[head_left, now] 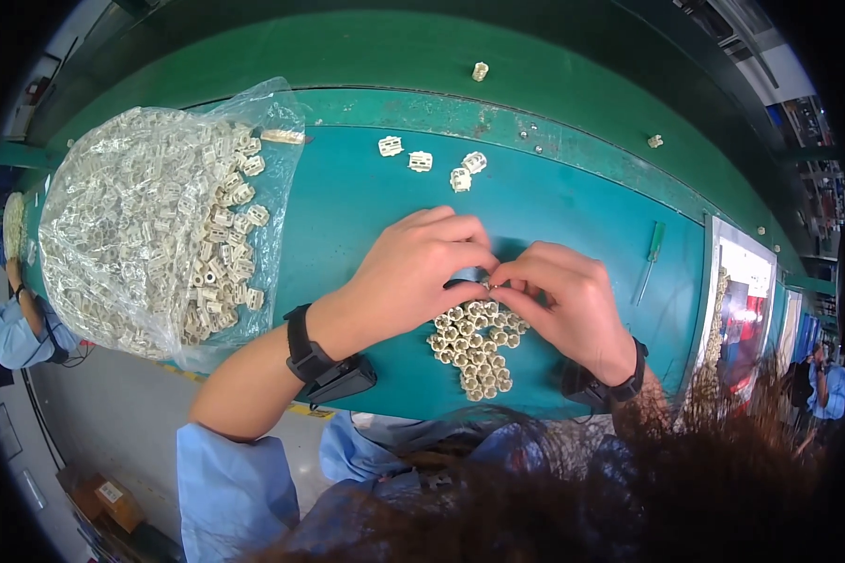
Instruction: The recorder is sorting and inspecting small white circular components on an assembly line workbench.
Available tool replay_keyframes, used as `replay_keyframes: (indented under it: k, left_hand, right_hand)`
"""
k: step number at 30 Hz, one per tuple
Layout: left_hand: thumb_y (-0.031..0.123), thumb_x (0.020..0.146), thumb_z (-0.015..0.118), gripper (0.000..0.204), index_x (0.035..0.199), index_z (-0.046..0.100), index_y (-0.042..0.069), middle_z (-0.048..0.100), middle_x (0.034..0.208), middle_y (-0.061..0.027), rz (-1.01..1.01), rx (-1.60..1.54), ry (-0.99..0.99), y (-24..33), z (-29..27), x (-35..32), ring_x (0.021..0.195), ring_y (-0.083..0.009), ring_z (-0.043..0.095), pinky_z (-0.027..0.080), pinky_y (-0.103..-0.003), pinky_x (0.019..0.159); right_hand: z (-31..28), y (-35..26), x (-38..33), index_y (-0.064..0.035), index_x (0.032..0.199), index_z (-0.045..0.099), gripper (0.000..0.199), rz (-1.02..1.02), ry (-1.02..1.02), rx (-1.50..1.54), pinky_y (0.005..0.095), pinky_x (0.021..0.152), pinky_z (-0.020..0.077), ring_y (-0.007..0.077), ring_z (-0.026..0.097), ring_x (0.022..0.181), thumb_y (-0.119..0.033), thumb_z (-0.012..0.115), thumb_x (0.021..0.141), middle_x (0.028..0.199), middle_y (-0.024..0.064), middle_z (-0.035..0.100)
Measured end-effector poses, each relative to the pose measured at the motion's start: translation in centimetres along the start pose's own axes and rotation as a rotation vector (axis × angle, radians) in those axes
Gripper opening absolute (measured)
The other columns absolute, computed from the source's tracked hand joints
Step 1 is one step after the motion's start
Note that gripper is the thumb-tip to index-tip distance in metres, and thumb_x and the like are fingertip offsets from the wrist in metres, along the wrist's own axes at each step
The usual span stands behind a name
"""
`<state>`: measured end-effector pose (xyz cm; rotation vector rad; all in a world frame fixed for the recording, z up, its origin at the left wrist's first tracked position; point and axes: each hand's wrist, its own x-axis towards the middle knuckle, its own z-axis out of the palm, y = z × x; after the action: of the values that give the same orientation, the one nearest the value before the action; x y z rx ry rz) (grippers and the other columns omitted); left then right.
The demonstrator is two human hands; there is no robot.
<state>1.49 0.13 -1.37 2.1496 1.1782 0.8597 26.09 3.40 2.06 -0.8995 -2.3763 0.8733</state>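
Observation:
My left hand [427, 267] is closed, its thumb and forefinger around a small cream plastic part, mostly hidden by the fingers. Close against it, my right hand [568, 300] pinches thumb and forefinger together at the same spot; what lies between those fingertips is too small to make out. Just below both hands, a cluster of cream ring-shaped plastic parts [476, 357] stands packed together on the green mat [347, 206]. Several loose cream plastic parts [421, 161] lie beyond my hands.
A large clear plastic bag [113, 225] full of similar parts fills the left side, its mouth facing right. A green-handled screwdriver [656, 244] lies at the right, near a sheet in a white frame [737, 310]. A raised green ledge [573, 103] runs along the back. Other people sit farther off.

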Motion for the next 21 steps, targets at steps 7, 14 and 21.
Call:
replay_keyframes:
  k: [7,14,21]
  left_hand:
    - [0.018,0.083,0.095,0.023,0.101,0.082,0.012,0.074,0.108,0.0013,0.009,-0.013,0.008,-0.24,0.21,-0.15,0.094,-0.0254,0.067,0.058,-0.041,0.083]
    - [0.017,0.082,0.094,0.024,0.101,0.082,0.012,0.074,0.108,0.0011,0.013,-0.010,0.006,-0.16,0.20,-0.01,0.094,-0.0257,0.067,0.058,-0.041,0.085]
    - [0.016,0.081,0.095,0.025,0.102,0.082,0.011,0.074,0.108,0.0010,0.019,0.000,0.015,-0.36,0.32,-0.15,0.094,-0.0260,0.068,0.058,-0.041,0.085]
  right_hand:
    - [0.17,-0.30,0.02,-0.0052,0.104,0.084,0.021,0.020,0.007,-0.014,0.0324,0.058,0.0518,0.0163,0.065,0.068,0.001,0.093,0.085,0.085,0.0047,0.071]
    - [0.23,-0.45,-0.04,-0.0052,0.104,0.084,0.022,0.029,0.034,-0.031,0.0323,0.058,0.0517,0.0163,0.065,0.067,0.000,0.094,0.084,0.084,0.0045,0.070]
    - [0.34,-0.44,0.02,-0.0062,0.104,0.085,0.023,-0.004,0.048,-0.052,0.0322,0.058,0.0521,0.0161,0.065,0.067,-0.003,0.095,0.084,0.083,0.0036,0.070]
